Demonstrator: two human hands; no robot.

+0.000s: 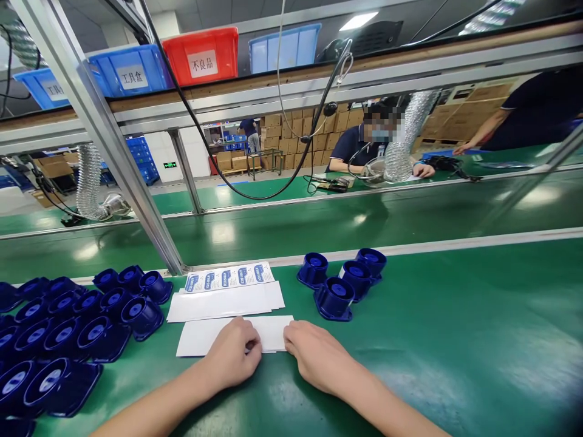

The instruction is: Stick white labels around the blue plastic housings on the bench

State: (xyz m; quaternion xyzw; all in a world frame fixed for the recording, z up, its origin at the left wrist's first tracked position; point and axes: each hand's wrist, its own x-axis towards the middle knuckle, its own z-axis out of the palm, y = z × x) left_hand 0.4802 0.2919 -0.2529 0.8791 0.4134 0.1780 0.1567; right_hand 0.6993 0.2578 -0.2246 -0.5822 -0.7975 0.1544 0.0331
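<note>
A blank white paper strip (pixel 200 340) lies flat on the green bench in front of me, apparently on another sheet whose edge peeks out below. My left hand (pixel 237 352) rests on its middle with curled fingers; whatever is under the fingertips is hidden. At the strip's right end, my right hand (pixel 314 352) has its thumb and fingers closed on the edge. Just behind lie more white strips (pixel 223 303). Beyond those is a sheet of printed labels (pixel 228 277) with blue logos.
Many dark blue round plastic housings (pixel 59 334) stand at the left. Several more housings (pixel 337 294) are grouped right of the label sheets. A metal post (pixel 132 164) rises behind. Bins, including a red bin (pixel 203 54), line the shelf above. A co-worker (pixel 364 145) sits across the line.
</note>
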